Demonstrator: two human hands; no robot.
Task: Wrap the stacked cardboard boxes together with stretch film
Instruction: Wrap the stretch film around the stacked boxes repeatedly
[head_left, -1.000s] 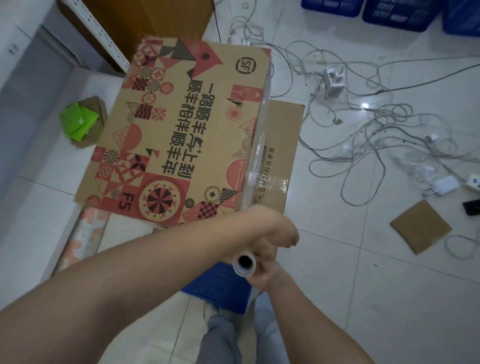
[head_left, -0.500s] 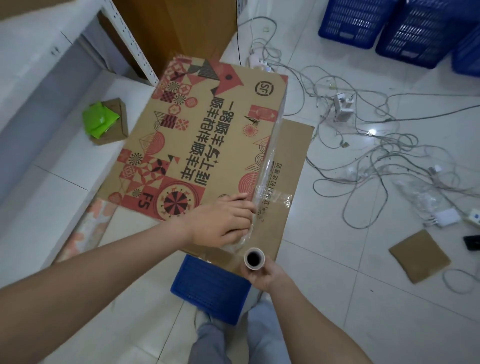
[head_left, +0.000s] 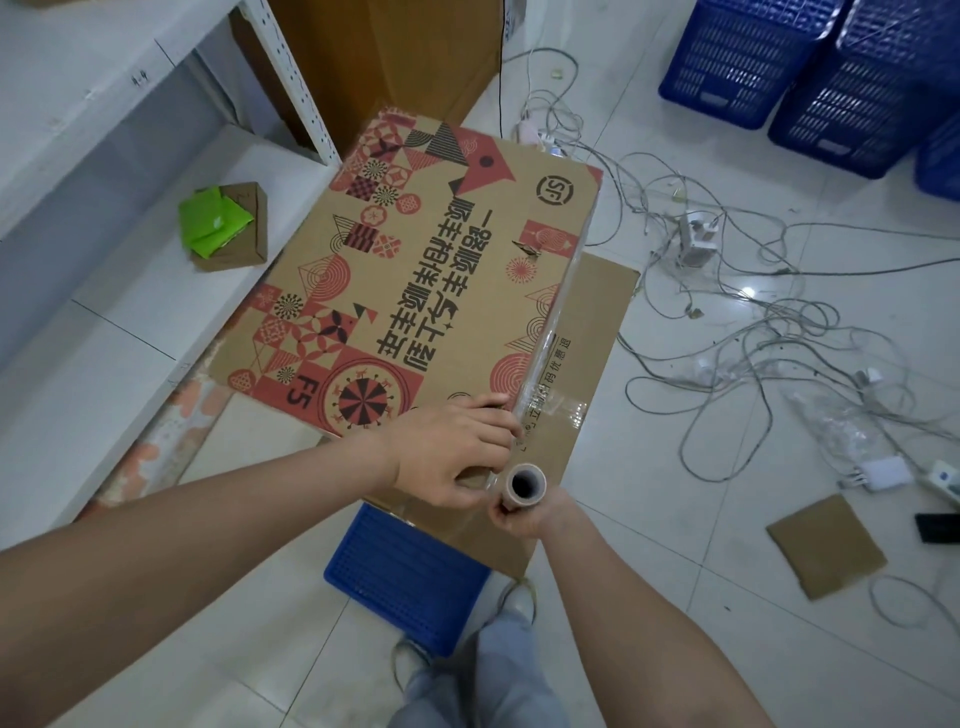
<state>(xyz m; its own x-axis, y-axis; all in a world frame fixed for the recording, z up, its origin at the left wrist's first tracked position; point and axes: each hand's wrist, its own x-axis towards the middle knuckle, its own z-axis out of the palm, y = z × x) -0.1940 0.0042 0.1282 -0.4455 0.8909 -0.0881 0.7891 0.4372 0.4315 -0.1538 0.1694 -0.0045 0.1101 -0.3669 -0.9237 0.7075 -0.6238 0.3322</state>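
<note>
At near-right corner of printed top box (head_left: 415, 291), left hand (head_left: 452, 457) presses film tail down, right hand (head_left: 524, 514) grips stretch film roll (head_left: 523, 483); anchoring step, next needs tension while circling both boxes.

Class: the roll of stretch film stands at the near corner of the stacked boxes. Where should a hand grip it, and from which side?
Grip the film roll round its tube just under the open top end, coming from the near side, as the right hand does. The tube is round and upright, and the film sheet leaves on the box side.
</note>
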